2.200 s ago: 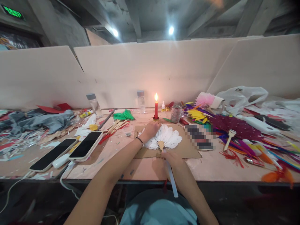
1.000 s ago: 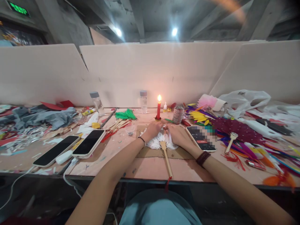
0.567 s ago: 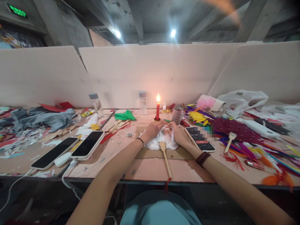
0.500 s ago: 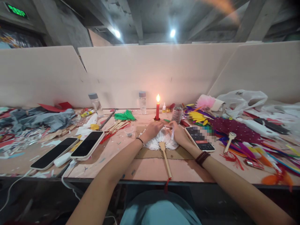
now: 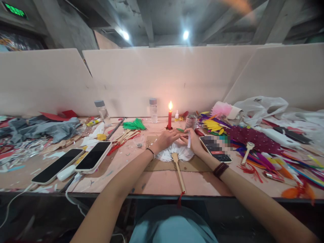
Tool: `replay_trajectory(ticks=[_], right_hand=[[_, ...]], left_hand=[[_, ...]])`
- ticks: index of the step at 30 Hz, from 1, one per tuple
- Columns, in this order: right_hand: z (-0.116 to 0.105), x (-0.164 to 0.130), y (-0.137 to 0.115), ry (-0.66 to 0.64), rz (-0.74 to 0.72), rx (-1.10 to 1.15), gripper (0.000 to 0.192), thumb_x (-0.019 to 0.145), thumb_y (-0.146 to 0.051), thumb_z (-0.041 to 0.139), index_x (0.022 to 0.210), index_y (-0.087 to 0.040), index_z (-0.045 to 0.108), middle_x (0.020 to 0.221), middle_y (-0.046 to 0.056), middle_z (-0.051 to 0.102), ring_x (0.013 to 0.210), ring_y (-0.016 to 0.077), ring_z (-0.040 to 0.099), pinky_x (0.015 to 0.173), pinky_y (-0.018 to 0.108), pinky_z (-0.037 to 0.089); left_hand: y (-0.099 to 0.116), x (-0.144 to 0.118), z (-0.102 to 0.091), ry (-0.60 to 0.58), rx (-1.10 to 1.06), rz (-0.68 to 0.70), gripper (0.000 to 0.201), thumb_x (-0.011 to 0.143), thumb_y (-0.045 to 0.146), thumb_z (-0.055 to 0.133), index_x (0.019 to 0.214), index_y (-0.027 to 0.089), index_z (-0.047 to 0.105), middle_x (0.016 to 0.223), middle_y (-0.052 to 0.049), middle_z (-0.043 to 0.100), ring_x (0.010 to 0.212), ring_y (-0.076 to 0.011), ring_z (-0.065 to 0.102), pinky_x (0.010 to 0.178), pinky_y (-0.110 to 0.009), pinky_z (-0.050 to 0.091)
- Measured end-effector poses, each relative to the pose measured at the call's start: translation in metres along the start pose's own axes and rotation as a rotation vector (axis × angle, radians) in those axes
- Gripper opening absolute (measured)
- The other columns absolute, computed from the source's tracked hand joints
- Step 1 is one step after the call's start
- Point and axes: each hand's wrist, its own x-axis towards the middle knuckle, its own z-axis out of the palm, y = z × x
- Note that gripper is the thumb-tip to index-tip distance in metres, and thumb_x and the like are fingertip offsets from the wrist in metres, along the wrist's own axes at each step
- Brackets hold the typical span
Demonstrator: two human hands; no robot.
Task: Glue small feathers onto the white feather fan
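Pretty crowded spot: a lit red candle (image 5: 169,118) stands just behind the hands, a phone with a lit screen (image 5: 215,149) lies right beside the right wrist, and two dark phones (image 5: 76,161) sit off to the left. The white feather fan with a wooden handle (image 5: 174,154) lies flat on a brown cardboard sheet (image 5: 162,165), handle pointing at the surface's near edge. The left hand (image 5: 165,139) rests curled on the feathers; the right hand (image 5: 193,141) pinches a small white stick (image 5: 188,141). Bare surface (image 5: 126,175) opens front-left.
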Motion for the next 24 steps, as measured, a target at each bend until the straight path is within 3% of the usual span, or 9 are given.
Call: replay_trajectory(ticks=[5,9,13,17,20,24], right_hand=[[-0.011,0.006,-0.016,-0.030,-0.018,0.082,0.032,0.106,-0.037,0.071,0.131,-0.017,0.068,0.124,0.009,0.072,0.099,0.0227,0.074,0.084,0.041,0.065],[-0.027,0.006,-0.039,-0.004,-0.057,0.154,0.035,0.096,-0.043,0.080,0.117,-0.020,0.064,0.098,0.003,0.074,0.084,0.0217,0.073,0.077,0.038,0.063],[-0.034,0.000,-0.071,-0.004,-0.096,0.201,0.045,0.083,-0.048,0.088,0.108,-0.026,0.058,0.094,0.002,0.073,0.085,0.0239,0.072,0.076,0.038,0.059],[-0.036,-0.015,-0.107,-0.106,-0.130,0.225,0.038,0.081,-0.049,0.089,0.094,-0.026,0.062,0.088,0.002,0.071,0.081,0.0246,0.071,0.073,0.039,0.059],[-0.044,-0.037,-0.134,-0.166,-0.153,0.252,0.033,0.086,-0.054,0.085,0.098,-0.029,0.067,0.092,0.006,0.072,0.087,0.0296,0.074,0.072,0.044,0.062],[-0.063,-0.072,-0.166,-0.247,-0.159,0.298,0.028,0.096,-0.055,0.074,0.115,-0.035,0.072,0.100,0.009,0.075,0.107,0.0349,0.074,0.080,0.051,0.065]], left_hand=[[0.001,0.002,-0.009,0.063,-0.030,-0.033,0.029,0.104,0.005,0.052,0.127,0.017,0.066,0.116,-0.011,0.074,0.101,-0.0227,0.071,0.085,-0.035,0.056],[0.004,0.009,-0.024,0.163,-0.077,-0.152,0.027,0.105,0.004,0.045,0.111,0.016,0.068,0.098,-0.008,0.072,0.091,-0.0227,0.069,0.082,-0.035,0.054],[0.016,0.006,-0.047,0.280,-0.147,-0.286,0.018,0.109,0.021,0.053,0.114,0.015,0.069,0.101,-0.010,0.074,0.090,-0.0209,0.069,0.080,-0.032,0.055],[0.033,-0.011,-0.068,0.387,-0.516,-0.274,0.017,0.104,0.033,0.070,0.110,0.020,0.080,0.100,-0.007,0.081,0.086,-0.0173,0.073,0.079,-0.029,0.056],[0.042,-0.020,-0.071,0.442,-0.622,-0.285,0.017,0.101,0.035,0.075,0.100,0.020,0.084,0.095,-0.007,0.083,0.083,-0.0182,0.075,0.080,-0.031,0.058],[0.045,-0.023,-0.067,0.478,-0.618,-0.262,0.018,0.101,0.034,0.075,0.097,0.019,0.084,0.095,-0.009,0.085,0.085,-0.0196,0.078,0.081,-0.032,0.060]])
